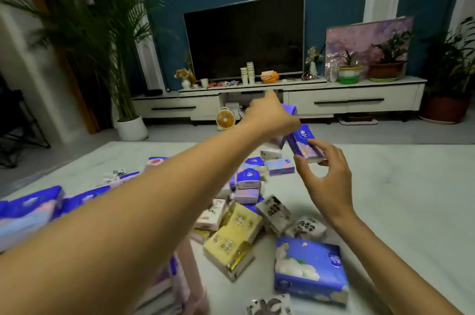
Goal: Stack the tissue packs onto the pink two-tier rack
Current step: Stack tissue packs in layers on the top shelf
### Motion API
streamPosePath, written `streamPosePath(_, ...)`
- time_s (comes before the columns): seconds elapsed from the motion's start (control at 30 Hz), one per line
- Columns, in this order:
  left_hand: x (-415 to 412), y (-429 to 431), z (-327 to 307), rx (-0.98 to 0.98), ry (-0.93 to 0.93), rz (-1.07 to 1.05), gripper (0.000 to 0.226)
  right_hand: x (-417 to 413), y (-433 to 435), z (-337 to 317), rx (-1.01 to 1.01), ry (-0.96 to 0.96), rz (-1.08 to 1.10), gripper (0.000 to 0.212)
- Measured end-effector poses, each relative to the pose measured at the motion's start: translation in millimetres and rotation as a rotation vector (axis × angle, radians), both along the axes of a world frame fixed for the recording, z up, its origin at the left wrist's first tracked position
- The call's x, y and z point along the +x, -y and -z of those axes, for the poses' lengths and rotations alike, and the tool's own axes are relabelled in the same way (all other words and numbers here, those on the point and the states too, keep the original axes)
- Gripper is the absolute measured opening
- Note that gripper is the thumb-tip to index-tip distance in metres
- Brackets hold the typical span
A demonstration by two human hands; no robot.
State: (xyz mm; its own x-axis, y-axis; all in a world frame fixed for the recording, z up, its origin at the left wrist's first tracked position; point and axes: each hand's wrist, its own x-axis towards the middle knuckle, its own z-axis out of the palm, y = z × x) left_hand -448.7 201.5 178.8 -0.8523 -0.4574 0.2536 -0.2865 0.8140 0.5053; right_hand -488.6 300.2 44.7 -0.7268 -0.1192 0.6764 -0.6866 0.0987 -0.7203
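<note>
Many packs [232,235] lie loose mid-mat [401,199], so stacking is judged far from done; right hand [325,175] pinches a purple pack [304,145] aloft, left hand [270,115] blurred, grip indeterminable, rack [191,276] at near-left edge.

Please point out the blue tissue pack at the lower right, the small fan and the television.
blue tissue pack [308,267]: head view, top face.
small fan [225,118]: head view, round grille.
television [245,39]: head view, dark screen.
</note>
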Motion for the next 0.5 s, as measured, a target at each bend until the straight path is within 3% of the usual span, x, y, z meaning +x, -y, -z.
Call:
streamPosePath(0.07,47,19,-35,0.006,0.01,-0.023,0.028,33,8,-28,0.008,-0.061,-0.093,0.037)
streamPosePath(0.27,198,112,-56,0.158,0.133,-0.35,0.034,129,40,-95,0.221,-0.269,-0.389,0.04)
streamPosePath(0.37,231,133,-34,0.192,0.156,-0.44,0.038,161,71,-105,0.372,-0.329,-0.403,0.04)
streamPosePath(0.5,233,149,4,0.067,0.207,-0.538,0.062,177,103,-102,0.685,-0.326,-0.294,0.04)
